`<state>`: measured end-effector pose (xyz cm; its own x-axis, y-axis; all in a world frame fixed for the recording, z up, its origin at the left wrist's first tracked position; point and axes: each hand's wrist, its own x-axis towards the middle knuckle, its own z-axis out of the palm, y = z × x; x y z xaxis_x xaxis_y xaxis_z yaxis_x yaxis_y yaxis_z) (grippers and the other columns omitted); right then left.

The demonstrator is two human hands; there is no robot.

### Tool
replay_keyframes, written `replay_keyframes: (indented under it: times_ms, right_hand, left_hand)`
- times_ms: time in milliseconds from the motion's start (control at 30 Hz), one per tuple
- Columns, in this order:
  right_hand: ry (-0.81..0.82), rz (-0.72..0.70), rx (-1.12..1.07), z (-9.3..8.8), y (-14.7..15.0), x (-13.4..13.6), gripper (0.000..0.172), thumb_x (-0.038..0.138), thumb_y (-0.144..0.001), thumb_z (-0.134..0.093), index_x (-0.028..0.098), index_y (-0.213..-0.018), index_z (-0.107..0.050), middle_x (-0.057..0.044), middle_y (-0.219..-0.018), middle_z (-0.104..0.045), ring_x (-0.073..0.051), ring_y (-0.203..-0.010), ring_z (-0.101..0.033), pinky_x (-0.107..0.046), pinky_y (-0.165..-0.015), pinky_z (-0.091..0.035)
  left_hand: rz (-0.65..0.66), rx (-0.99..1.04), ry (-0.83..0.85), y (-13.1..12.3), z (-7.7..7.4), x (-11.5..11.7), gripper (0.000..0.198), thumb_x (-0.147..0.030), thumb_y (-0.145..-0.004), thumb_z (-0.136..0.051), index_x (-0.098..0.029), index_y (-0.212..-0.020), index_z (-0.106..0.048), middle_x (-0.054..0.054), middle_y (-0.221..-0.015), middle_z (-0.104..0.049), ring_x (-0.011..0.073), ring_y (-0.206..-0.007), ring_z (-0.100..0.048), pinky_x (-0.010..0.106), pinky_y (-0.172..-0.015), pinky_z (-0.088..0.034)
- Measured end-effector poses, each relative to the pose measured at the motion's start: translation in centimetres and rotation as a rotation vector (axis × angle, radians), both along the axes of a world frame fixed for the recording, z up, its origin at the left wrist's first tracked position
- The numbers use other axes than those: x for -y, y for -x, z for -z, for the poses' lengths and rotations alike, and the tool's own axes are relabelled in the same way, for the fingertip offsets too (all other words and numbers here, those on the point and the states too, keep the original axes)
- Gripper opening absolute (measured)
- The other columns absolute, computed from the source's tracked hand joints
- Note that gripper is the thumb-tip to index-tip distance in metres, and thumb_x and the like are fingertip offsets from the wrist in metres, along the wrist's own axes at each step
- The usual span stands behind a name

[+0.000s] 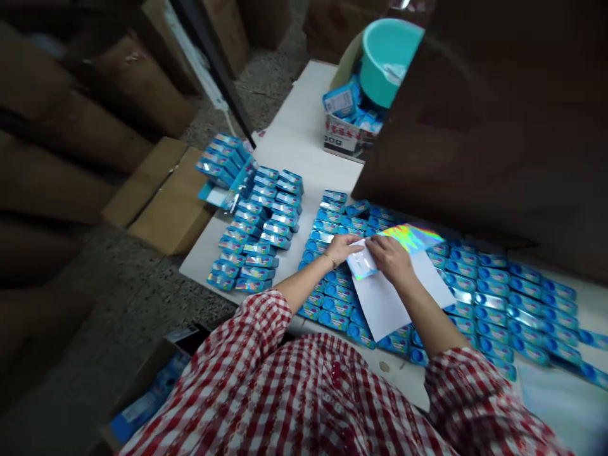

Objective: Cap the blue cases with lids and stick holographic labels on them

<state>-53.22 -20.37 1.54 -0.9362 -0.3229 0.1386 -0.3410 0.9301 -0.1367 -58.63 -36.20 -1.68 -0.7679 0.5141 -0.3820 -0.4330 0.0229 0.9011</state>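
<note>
Over the rows of small blue boxes [491, 301], my left hand [342, 248] pinches the left edge of a shiny holographic sticker sheet [361, 263]. My right hand [390, 256] is closed at the sheet's right side, its fingertips on it. A rainbow-coloured shiny sheet [413, 237] sticks out behind my right hand. Under my hands a white paper sheet [384, 307] lies tilted across the boxes. Further left stand two columns of blue boxes [256, 259], some with shiny tops.
A white table [304, 145] holds the boxes. At its back stands a carton [342, 136] with blue packs and a turquoise basin [380, 69]. A dark brown panel [513, 139] rises at the right. Cardboard boxes [166, 196] stand on the floor at left.
</note>
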Motion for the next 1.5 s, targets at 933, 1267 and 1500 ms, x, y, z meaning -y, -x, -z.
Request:
replay_keyframes:
  times_ms: [933, 1267, 1500]
  right_hand:
    - [1.459, 0.997, 0.144, 1.1, 4.6, 16.9, 0.032, 0.042, -0.067, -0.060, 0.015, -0.081, -0.069, -0.001, -0.065, -0.065, -0.015, -0.059, -0.056, -0.026, -0.057, -0.045]
    - [0.903, 1.009, -0.004, 3.5, 9.5, 14.8, 0.025, 0.027, -0.077, -0.049, 0.014, -0.080, -0.070, -0.009, -0.086, -0.065, -0.019, -0.080, -0.056, -0.030, -0.077, -0.043]
    - [0.695, 0.970, 0.058, 4.4, 9.9, 14.1, 0.027, 0.024, -0.082, -0.045, 0.014, -0.088, -0.070, -0.010, -0.091, -0.062, -0.019, -0.081, -0.054, -0.030, -0.075, -0.041]
  left_hand:
    - [-0.605, 0.049, 0.003, 3.7, 0.3, 11.2, 0.042, -0.014, -0.061, -0.070, -0.012, -0.102, -0.062, 0.002, -0.078, -0.064, 0.0091, -0.067, -0.059, 0.023, -0.068, -0.047]
    - [-0.508, -0.142, 0.301, 10.6, 4.5, 8.1, 0.041, -0.006, -0.059, -0.067, -0.011, -0.099, -0.063, 0.003, -0.076, -0.064, 0.0135, -0.069, -0.061, 0.029, -0.075, -0.050]
    - [-0.453, -0.164, 0.358, 11.3, 5.5, 7.5, 0.041, -0.005, -0.064, -0.062, -0.011, -0.105, -0.062, 0.002, -0.075, -0.064, 0.0118, -0.065, -0.060, 0.025, -0.070, -0.050]
